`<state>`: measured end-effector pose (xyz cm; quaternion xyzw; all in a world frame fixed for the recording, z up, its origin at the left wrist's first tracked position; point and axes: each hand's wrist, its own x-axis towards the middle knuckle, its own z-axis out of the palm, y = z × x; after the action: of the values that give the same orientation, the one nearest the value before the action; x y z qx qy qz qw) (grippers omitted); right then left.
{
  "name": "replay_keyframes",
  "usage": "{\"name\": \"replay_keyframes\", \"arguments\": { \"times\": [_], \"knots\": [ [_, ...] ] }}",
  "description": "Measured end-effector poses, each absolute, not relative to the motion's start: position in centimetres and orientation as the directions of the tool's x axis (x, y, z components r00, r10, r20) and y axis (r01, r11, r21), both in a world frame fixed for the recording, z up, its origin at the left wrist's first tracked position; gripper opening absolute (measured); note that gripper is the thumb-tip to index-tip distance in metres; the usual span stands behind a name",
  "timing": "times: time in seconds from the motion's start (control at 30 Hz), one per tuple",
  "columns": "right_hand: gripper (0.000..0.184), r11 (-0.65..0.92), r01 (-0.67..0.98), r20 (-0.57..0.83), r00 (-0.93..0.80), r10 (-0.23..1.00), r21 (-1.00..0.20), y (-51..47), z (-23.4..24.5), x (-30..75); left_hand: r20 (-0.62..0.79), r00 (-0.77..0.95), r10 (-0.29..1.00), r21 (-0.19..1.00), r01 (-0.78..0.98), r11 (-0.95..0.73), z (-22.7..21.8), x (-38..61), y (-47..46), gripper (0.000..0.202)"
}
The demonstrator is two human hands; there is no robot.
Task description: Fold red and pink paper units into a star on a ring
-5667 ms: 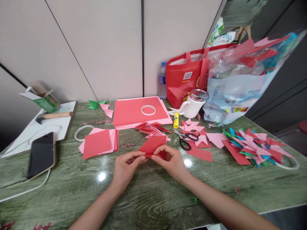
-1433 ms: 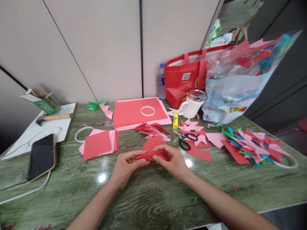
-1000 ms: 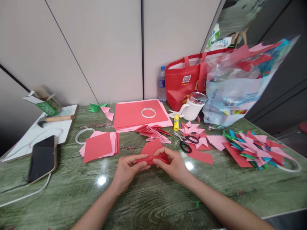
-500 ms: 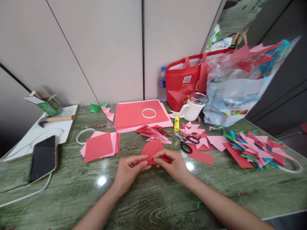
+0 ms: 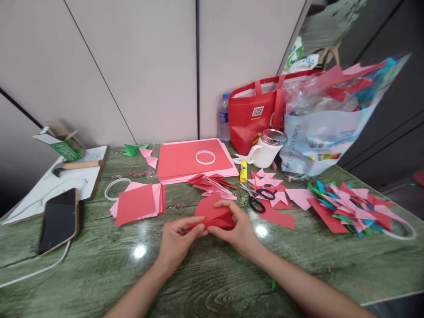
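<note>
Between my two hands is a partly folded sheet of red paper (image 5: pixel 214 212), held just above the table. My left hand (image 5: pixel 179 236) pinches its left corner between thumb and fingers. On the right side, my right hand (image 5: pixel 236 225) grips the paper, its thumb at the near edge and its fingers over the top. A raised fold shows along the near right part. Behind the paper lie folded red and pink pieces (image 5: pixel 213 184). To the left is a stack of red and pink squares (image 5: pixel 135 205); to the right lie black-handled scissors (image 5: pixel 256 201).
A yellow glue stick (image 5: pixel 244 171) and a white mug (image 5: pixel 267 150) stand behind the scissors. Folded coloured pieces (image 5: pixel 356 207) are heaped at right, before a plastic bag (image 5: pixel 318 137). Large red sheets (image 5: pixel 179 159) lie at the back. A phone (image 5: pixel 59 221) and a hammer (image 5: pixel 79 165) are at left.
My right hand has shifted its grip: the thumb and fingers are now spread wider around the paper's right side, and a raised fold shows there. My left hand stays on the left corner.
</note>
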<state>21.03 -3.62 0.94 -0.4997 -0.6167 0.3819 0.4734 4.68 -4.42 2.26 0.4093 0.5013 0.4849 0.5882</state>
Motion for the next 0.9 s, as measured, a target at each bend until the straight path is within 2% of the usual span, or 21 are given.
{"name": "replay_keyframes", "arguments": {
  "times": [0.13, 0.27, 0.33, 0.5, 0.7, 0.8, 0.9],
  "knots": [
    [0.055, 0.168, 0.111, 0.163, -0.056, 0.985, -0.979, -3.5, 1.0, 20.9, -0.176, 0.047, 0.983, 0.969, -0.166, 0.182, 2.2, 4.5, -4.5, 0.024],
    [0.069, -0.016, -0.109, 0.002, -0.167, 0.986, -0.994, -3.4, 1.3, 20.8, -0.19, 0.095, 0.977, 0.954, -0.215, 0.207, 2.0, 4.4, -4.3, 0.023],
    [0.074, -0.072, -0.193, -0.033, -0.198, 0.98, -0.979, -3.3, 1.5, 20.8, -0.201, 0.11, 0.973, 0.938, -0.264, 0.224, 2.1, 4.4, -4.2, 0.023],
    [0.086, -0.095, -0.271, -0.034, -0.222, 0.975, -0.958, -3.0, 2.0, 20.9, -0.251, 0.126, 0.96, 0.89, -0.359, 0.28, 2.6, 4.6, -4.1, 0.026],
    [0.08, -0.115, -0.337, -0.01, -0.298, 0.955, -0.935, -2.4, 2.3, 21.7, -0.237, 0.083, 0.968, 0.895, -0.37, 0.25, 2.9, 4.1, -3.7, 0.026],
    [0.077, -0.101, -0.27, -0.034, -0.244, 0.969, -0.957, -2.0, 1.8, 22.1, -0.204, 0.06, 0.977, 0.912, -0.35, 0.212, 2.9, 3.8, -3.4, 0.026],
    [0.062, -0.08, -0.179, -0.037, -0.231, 0.972, -0.98, -1.7, 1.2, 22.3, -0.191, 0.045, 0.981, 0.923, -0.332, 0.195, 2.9, 3.7, -3.2, 0.026]
  ]
}}
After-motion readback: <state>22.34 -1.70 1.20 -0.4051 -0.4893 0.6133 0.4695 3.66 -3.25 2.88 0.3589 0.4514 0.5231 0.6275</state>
